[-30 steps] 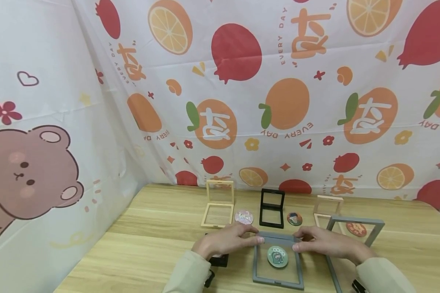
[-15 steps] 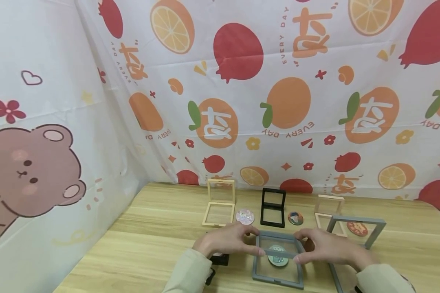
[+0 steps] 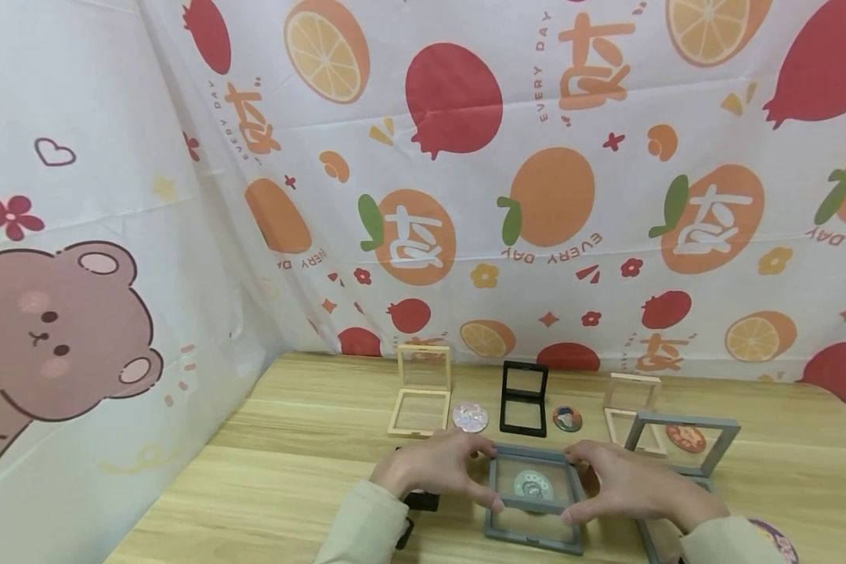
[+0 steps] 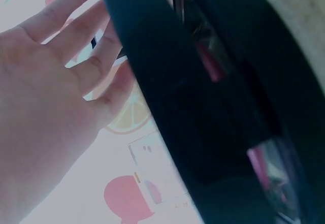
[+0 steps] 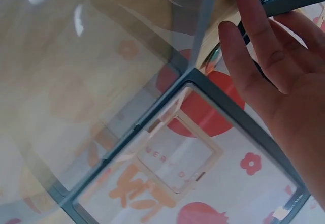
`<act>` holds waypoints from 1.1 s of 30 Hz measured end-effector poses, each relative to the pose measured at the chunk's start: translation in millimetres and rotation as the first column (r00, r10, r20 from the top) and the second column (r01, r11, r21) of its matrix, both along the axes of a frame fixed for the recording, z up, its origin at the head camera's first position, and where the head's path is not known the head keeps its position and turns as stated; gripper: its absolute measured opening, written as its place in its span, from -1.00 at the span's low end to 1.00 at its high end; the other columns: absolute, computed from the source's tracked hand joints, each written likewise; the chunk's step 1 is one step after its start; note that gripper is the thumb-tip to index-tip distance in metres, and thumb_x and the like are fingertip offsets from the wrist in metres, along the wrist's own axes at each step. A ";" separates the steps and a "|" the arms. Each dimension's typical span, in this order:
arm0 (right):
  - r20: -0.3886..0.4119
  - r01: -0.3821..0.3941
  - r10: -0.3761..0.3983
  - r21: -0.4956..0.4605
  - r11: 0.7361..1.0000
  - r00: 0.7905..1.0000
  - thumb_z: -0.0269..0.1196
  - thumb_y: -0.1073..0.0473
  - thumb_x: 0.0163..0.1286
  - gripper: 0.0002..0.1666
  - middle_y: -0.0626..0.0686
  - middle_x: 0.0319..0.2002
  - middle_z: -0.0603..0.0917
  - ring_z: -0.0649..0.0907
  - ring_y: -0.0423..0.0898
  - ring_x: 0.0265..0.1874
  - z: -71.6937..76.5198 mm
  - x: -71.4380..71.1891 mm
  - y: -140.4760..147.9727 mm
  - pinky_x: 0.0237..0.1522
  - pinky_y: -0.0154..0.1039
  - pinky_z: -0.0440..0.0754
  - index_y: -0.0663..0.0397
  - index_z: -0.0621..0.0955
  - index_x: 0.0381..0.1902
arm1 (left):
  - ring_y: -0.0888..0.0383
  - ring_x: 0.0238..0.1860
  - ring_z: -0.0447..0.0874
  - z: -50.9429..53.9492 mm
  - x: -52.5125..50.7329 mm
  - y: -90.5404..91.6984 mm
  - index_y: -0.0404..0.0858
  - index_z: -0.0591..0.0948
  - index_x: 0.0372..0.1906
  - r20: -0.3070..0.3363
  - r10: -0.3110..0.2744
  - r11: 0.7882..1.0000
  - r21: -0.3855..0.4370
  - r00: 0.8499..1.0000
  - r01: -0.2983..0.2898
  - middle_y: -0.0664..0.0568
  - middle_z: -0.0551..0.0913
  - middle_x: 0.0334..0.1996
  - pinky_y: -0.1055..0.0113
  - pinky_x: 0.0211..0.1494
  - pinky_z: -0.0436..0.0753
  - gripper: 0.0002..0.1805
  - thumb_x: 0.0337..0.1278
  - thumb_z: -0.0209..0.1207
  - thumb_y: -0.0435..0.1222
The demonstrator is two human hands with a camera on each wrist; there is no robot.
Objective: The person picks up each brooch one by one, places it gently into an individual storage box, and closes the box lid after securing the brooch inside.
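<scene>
A grey floating display frame [image 3: 533, 540] with clear film panes lies in front of me, its hinged lid tilted low over the base. Through the film shows a round green badge [image 3: 532, 484]. My left hand [image 3: 437, 468] holds the lid's left side, thumb at the near corner and fingers at the back. On the opposite side my right hand [image 3: 630, 487] holds the lid the same way. The left wrist view shows the left hand [image 4: 56, 82] partly behind a dark frame; in the right wrist view the right hand [image 5: 284, 76] touches a grey edge.
Another grey frame [image 3: 684, 423] stands open at right, beside my right forearm. Farther back are a yellow frame [image 3: 423, 392], a black frame [image 3: 524, 399], a pale frame [image 3: 630, 395] and round badges [image 3: 470, 417]. A black frame [image 3: 423, 500] lies partly under my left hand.
The grey lid has swung down toward me over the badge, its near bar lowering with both thumbs. Both hands have stayed at the frame's sides.
</scene>
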State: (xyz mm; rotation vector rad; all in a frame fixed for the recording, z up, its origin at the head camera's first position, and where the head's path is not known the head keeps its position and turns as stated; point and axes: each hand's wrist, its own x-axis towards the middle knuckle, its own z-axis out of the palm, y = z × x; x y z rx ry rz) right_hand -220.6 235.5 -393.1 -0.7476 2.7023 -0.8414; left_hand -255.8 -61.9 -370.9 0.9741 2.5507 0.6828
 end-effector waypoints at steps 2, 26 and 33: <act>-0.035 -0.005 0.006 0.031 1.000 0.999 0.48 -0.22 0.14 -0.02 0.14 0.08 0.61 0.60 0.11 -0.01 -1.8 0.2 -1.1 -0.05 0.13 0.60 0.43 0.49 0.25 | 0.22 0.16 0.52 -0.1 0.5 0.8 -0.14 0.65 0.15 -0.041 -0.016 1.000 -0.026 0.999 0.015 0.20 0.62 0.14 0.23 0.21 0.50 -0.32 -0.09 0.54 0.06; -0.240 0.015 0.024 0.159 0.987 0.970 0.53 -0.43 -0.07 0.14 0.45 0.18 0.52 0.57 0.44 0.08 -8.7 13.5 -11.7 -0.04 0.37 0.56 0.45 0.56 0.12 | 0.34 0.04 0.42 -3.5 7.9 10.6 -0.06 0.62 -0.03 -0.202 -0.080 0.988 -0.145 0.976 0.051 0.35 0.48 -0.06 0.27 0.26 0.39 -0.34 -0.27 0.60 0.14; -0.292 0.022 0.039 0.205 0.979 0.956 0.55 -0.46 -0.15 0.19 0.43 0.17 0.53 0.60 0.38 0.05 -11.7 16.4 -17.0 -0.04 0.27 0.61 0.45 0.57 0.10 | 0.31 0.01 0.43 -2.4 13.3 13.4 -0.06 0.63 -0.05 -0.259 -0.087 0.977 -0.210 0.962 0.032 0.34 0.46 -0.06 0.29 0.25 0.36 -0.31 -0.34 0.61 0.16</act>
